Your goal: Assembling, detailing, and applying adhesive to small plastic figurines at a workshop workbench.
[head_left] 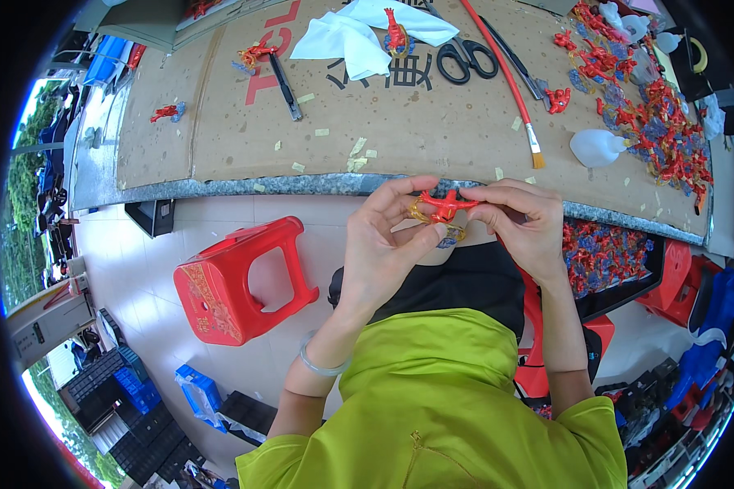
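Observation:
Between my two hands, just off the table's near edge, is a small red plastic figurine (446,207) with clear yellow and blue parts. My left hand (393,236) grips its yellow side, thumb beneath. The thumb and fingers of my right hand (523,218) pinch the red end on the other side. On the cardboard-covered table (220,122) a similar figurine (396,34) stands by a white cloth (342,41). Another lone figurine (168,112) lies at the left. A big pile of figurines (661,130) covers the right end.
Black scissors (466,61), a red-handled brush (506,81), a utility knife (285,88) and a white squeeze bottle (597,147) lie on the table. A black crate of figurines (607,257) sits below its edge at my right. A red stool (245,281) stands on the floor at my left.

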{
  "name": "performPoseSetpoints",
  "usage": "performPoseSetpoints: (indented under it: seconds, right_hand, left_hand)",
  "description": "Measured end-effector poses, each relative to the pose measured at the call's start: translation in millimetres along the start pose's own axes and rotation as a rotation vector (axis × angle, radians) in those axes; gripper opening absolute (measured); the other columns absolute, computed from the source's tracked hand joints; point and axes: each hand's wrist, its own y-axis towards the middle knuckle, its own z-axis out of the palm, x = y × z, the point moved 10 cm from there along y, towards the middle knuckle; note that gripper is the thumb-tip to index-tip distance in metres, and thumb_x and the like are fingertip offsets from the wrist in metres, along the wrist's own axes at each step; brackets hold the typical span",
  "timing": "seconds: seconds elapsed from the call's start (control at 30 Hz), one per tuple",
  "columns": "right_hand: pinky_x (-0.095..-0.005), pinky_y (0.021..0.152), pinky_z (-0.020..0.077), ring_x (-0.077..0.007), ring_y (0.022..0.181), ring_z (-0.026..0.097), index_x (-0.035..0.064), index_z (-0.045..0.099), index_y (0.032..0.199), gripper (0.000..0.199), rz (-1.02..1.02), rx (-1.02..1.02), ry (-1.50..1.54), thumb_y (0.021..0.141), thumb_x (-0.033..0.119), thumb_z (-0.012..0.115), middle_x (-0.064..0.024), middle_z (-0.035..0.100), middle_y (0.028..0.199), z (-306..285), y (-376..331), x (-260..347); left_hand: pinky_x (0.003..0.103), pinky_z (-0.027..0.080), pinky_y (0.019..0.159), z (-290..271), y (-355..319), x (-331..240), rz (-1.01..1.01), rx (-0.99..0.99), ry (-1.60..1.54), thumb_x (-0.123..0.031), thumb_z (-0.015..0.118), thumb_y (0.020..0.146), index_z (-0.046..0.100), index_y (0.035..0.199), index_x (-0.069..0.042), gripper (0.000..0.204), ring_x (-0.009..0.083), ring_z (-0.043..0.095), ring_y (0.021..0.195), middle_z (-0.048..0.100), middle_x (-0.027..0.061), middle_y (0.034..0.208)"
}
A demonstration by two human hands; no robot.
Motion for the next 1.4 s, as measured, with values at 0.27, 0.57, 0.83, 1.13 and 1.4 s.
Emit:
performPoseSetpoints:
  seconds: [0.27,0.57,0.83,1.13,1.4]
  right_hand:
    - [-0.0209,0.053,0.0431,-0.0071,0.061,0.06,0.0023,0.068,0.104,0.032,-0.033,0.041,0.069,0.072,0.0,0.072,-0.0071,0.067,0.075,7.2,-0.5,1.2]
    - [-0.0203,0.053,0.0429,-0.0079,0.063,0.061,0.0026,0.065,0.11,0.038,-0.041,0.094,0.096,0.072,-0.003,0.07,-0.0084,0.063,0.09,10.9,1.7,3.2]
    - [-0.0183,0.059,0.0405,-0.0043,0.065,0.05,0.0034,0.065,0.112,0.034,-0.037,0.108,0.219,0.078,0.0,0.066,-0.0049,0.052,0.103,14.1,2.5,3.1]
    - [-0.0191,0.064,0.0413,-0.005,0.072,0.049,0.0027,0.066,0.105,0.028,-0.052,0.169,0.297,0.077,-0.002,0.065,-0.004,0.046,0.103,20.7,2.2,1.1]
    - [-0.0182,0.063,0.0411,-0.0046,0.073,0.048,0.0005,0.062,0.093,0.015,-0.028,0.17,0.361,0.078,-0.001,0.066,-0.0047,0.048,0.103,18.4,0.4,-4.8]
  left_hand:
    - [0.022,0.05,0.075,4.1,0.3,24.5,-0.223,0.077,-0.344,0.004,0.061,0.082,0.048,0.124,0.001,0.044,0.0116,0.062,0.09,0.064,0.0104,0.102]
    - [0.035,0.058,0.081,17.1,0.9,30.1,-0.333,0.157,-0.682,-0.002,0.054,0.088,0.045,0.123,0.006,0.037,0.0235,0.065,0.095,0.061,0.0164,0.107]
    - [0.035,0.058,0.079,23.8,-2.6,36.6,-0.414,0.269,-0.867,-0.004,0.047,0.089,0.043,0.125,0.008,0.038,0.0263,0.064,0.094,0.059,0.0206,0.104]
    - [0.034,0.058,0.074,37.1,-9.2,33.8,-0.512,0.336,-0.995,-0.005,0.043,0.089,0.035,0.129,0.009,0.043,0.0315,0.064,0.088,0.057,0.026,0.102]
    - [0.039,0.057,0.065,40.6,-10.6,34.8,-0.436,0.384,-0.698,-0.024,0.043,0.095,0.03,0.131,0.005,0.048,0.0341,0.062,0.088,0.05,0.028,0.113]
